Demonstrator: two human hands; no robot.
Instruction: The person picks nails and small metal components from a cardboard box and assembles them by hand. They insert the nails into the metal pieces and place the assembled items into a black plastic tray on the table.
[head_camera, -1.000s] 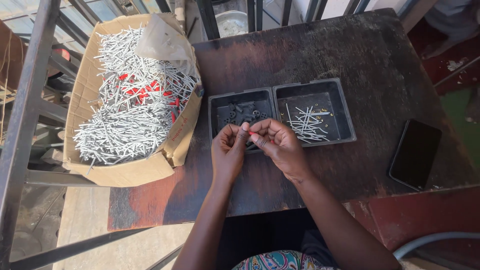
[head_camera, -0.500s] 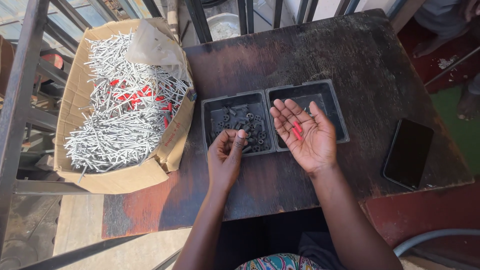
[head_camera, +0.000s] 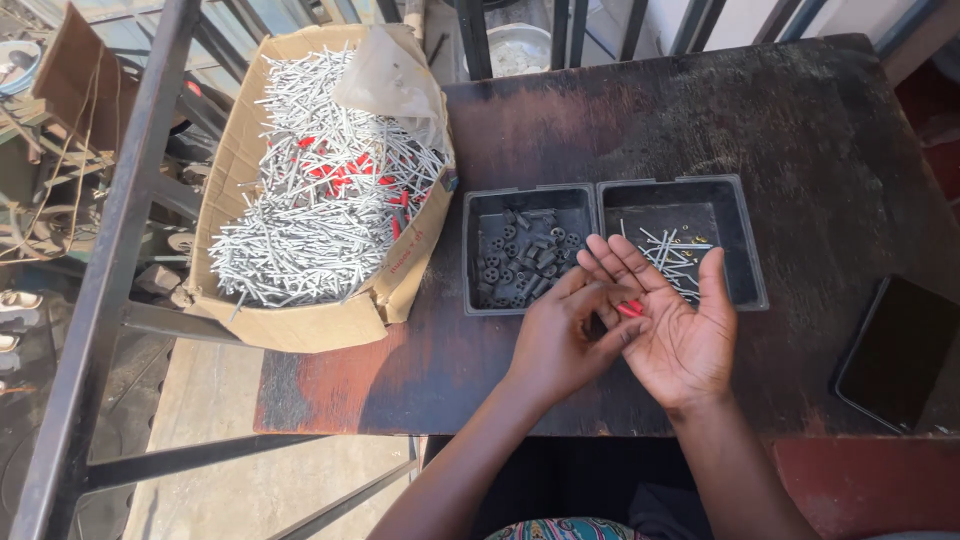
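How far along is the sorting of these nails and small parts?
Done: the left tray holds black washers, the right tray a few nails. In hand: the left hand picks a red piece off the open right palm. Left: the cardboard box remains heaped with nails.

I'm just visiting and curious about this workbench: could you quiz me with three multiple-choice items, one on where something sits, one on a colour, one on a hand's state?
1. Where is the cardboard box of silver pins?
A. Left of the two black trays
B. Right of the trays
C. On the dark flat device

2. What colour is the small piece on the right hand?
A. Blue
B. Red
C. Green

3. How is the right hand held?
A. In a fist
B. Flat on the table
C. Open, palm up

Answers: 1 A, the box stands at the table's left edge, beside the left tray. 2 B, it shows red at the fingers. 3 C, fingers spread, while the left hand picks at it.
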